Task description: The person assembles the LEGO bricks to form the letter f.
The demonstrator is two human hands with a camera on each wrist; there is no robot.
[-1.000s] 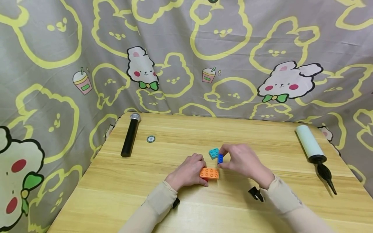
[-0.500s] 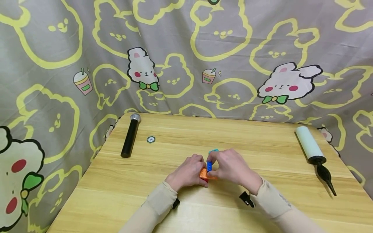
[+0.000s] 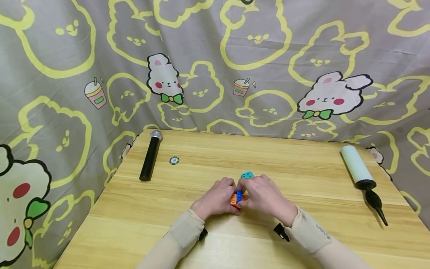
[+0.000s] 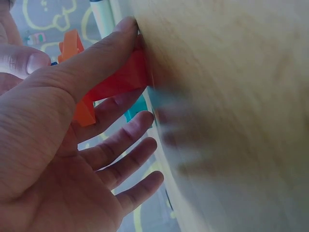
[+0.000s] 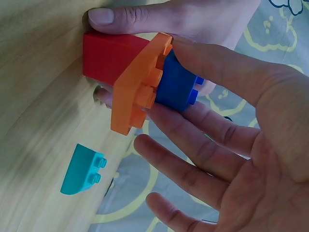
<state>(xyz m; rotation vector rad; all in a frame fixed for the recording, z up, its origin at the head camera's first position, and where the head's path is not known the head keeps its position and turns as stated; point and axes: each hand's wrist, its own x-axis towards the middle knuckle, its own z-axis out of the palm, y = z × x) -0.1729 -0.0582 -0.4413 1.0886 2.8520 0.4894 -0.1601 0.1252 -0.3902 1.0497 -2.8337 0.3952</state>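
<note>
My left hand [image 3: 216, 198] pinches a red toy building block [image 5: 107, 55] between thumb and index finger, low on the table. Across the top of the red block lies a flat orange building block [image 5: 133, 96] with studs. With thumb and index finger my right hand [image 3: 268, 196] pinches a small blue building block [image 5: 176, 82], its base right at the orange block's studs. The other fingers of both hands are spread loosely. A teal building block [image 5: 82, 171] stands on the table just beyond the hands, partly hidden by the right hand in the head view.
A black microphone [image 3: 150, 157] and a round chip [image 3: 174, 160] lie at the table's left. On the right lies a hand pump [image 3: 359, 168] with a pale barrel and black nozzle. A patterned curtain [image 3: 201, 67] hangs behind the wooden table [image 3: 134, 220].
My right hand has carried the blue block left and down from beside the teal block onto the orange block's top. The left hand has stayed in place on the red block.
</note>
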